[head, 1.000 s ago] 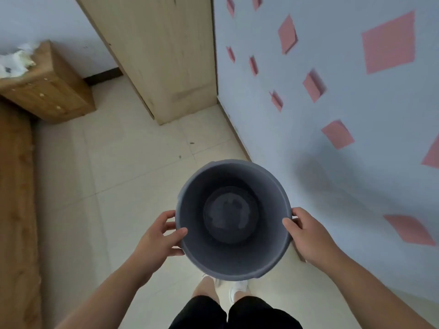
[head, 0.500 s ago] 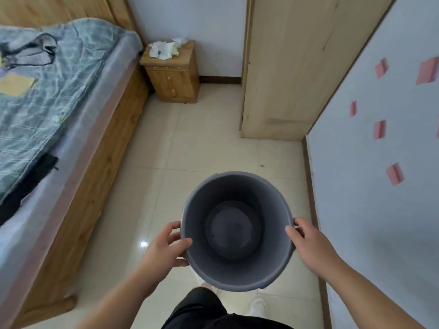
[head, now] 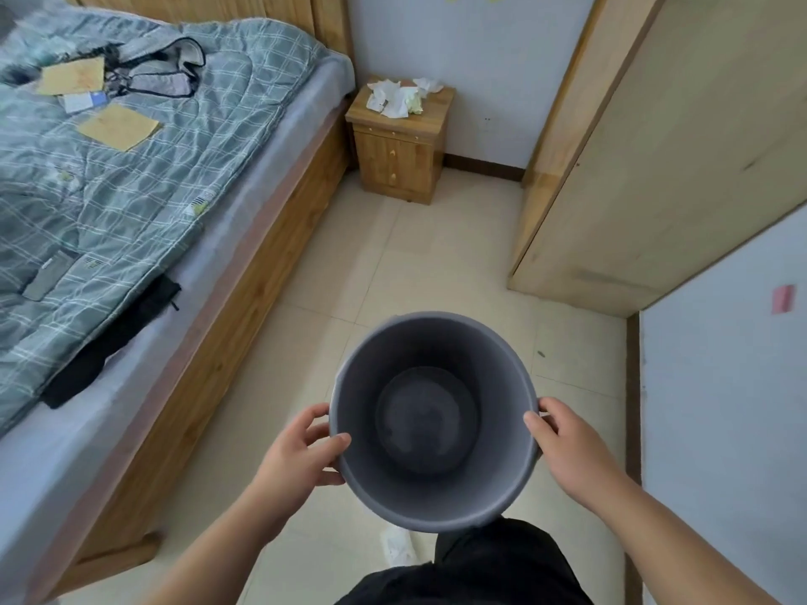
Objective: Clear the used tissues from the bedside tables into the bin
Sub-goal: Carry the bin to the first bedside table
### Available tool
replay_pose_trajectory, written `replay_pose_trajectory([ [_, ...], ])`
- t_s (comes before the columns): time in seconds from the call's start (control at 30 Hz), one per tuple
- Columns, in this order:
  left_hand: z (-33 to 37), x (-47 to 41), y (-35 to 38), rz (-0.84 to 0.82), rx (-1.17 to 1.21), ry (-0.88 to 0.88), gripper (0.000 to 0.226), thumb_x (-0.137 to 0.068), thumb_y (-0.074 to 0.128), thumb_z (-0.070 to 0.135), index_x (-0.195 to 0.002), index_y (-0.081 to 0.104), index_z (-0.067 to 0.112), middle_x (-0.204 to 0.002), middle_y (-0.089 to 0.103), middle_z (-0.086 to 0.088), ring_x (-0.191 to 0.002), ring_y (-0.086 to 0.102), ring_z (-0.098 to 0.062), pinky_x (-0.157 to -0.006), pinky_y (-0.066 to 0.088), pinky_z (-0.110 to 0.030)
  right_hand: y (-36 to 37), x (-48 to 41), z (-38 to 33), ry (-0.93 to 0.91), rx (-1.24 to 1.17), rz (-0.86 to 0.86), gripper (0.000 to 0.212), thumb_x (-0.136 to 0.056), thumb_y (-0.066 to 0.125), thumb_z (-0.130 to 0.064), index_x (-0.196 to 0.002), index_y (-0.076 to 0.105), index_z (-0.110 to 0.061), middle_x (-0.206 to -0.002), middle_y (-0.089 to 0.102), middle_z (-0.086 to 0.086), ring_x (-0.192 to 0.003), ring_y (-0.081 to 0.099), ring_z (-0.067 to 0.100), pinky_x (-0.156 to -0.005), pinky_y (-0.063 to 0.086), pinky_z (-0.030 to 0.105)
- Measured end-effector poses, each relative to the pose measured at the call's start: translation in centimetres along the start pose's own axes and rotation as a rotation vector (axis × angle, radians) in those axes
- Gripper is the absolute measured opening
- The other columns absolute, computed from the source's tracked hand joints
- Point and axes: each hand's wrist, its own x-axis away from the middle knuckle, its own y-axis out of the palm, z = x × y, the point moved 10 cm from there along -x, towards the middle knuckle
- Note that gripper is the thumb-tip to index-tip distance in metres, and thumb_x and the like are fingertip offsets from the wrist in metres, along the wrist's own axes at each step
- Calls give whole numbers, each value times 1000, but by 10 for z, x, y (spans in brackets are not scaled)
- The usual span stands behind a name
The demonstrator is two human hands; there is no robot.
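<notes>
Empty bin held ready for the tissues

My left hand [head: 301, 456] and right hand [head: 567, 443] grip the grey bin [head: 502, 386] by opposite sides of its rim, thumbs over the edge, so its mouth stays level (nothing inside); the crumpled tissues [head: 399, 98] lie far ahead on the bedside table [head: 399, 155], right of the bed [head: 131, 189]

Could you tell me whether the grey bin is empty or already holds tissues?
Empty: the grey bin's bare bottom shows, and the crumpled tissues lie on the bedside table.
</notes>
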Motion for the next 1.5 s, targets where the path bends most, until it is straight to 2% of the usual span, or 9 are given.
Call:
replay_pose_trajectory([
  [0.2, 43, -67, -17, 47, 25, -24, 27, -100, 70, 26, -120, 64, 44, -111, 82, 10, -93, 80, -18, -71, 67, -31, -13, -95, -39, -28, 2, -37, 23, -106, 45, -45, -98, 62, -32, -88, 73, 3, -83, 69, 29, -77, 58, 46],
  [0.33, 85, -117, -28, 103, 62, -17, 28, -100, 69, 23, -117, 65, 45, -110, 83, 7, -92, 80, -20, -70, 66, -32, -28, -171, -76, -52, 10, -69, 22, -105, 46, -45, -95, 62, -35, -85, 73, 1, -79, 69, 25, -71, 56, 39],
  [0.57, 151, -188, -66, 209, 131, 12, 28, -102, 68, 14, -120, 66, 36, -106, 84, 4, -82, 80, -20, -66, 66, -32, -52, -282, -169, -125, 51, -105, 19, -106, 47, -42, -96, 63, -35, -82, 72, -12, -64, 64, 6, -61, 51, 32],
  [0.67, 174, -228, -93, 216, 139, 12, 29, -102, 68, 15, -120, 65, 38, -105, 84, 5, -83, 80, -19, -67, 67, -32, -46, -322, -205, -127, 53, -114, 18, -106, 47, -43, -97, 61, -37, -84, 70, -21, -66, 63, -2, -54, 45, 22],
  [1.03, 269, -396, -196, 75, 70, 15, 26, -101, 71, 18, -119, 66, 36, -103, 84, 4, -86, 81, -22, -71, 68, -39, -31, -436, -312, -39, -7, -4, 20, -105, 48, -43, -98, 63, -32, -89, 73, -2, -83, 69, 19, -69, 52, 33],
  [1.13, 301, -433, -208, 30, 49, 12, 25, -101, 71, 20, -121, 64, 34, -104, 84, 4, -87, 82, -22, -69, 68, -36, -41, -461, -329, -29, -39, 33, 20, -103, 48, -46, -97, 63, -34, -88, 73, -4, -81, 68, 16, -69, 53, 34],
  [1.27, 337, -482, -202, -15, 20, 12, 26, -101, 72, 20, -122, 65, 33, -105, 83, 2, -91, 82, -25, -76, 69, -44, -58, -499, -333, 3, -84, 71, 16, -102, 49, -47, -96, 61, -39, -86, 71, -11, -75, 65, 10, -68, 52, 34],
  [1.4, 374, -533, -190, -36, -14, 7, 25, -100, 72, 23, -121, 65, 34, -106, 82, 6, -92, 81, -23, -75, 68, -40, -78, -551, -337, 30, -94, 86, 19, -103, 51, -43, -96, 64, -31, -87, 74, -5, -81, 68, 14, -73, 52, 34],
  [1.5, 399, -570, -189, -22, 14, 5, 25, -101, 72, 19, -121, 67, 32, -106, 82, 2, -91, 81, -25, -73, 68, -39, -92, -597, -350, 17, -109, 75, 18, -104, 51, -41, -97, 65, -30, -87, 74, -7, -76, 66, 6, -71, 51, 32],
])
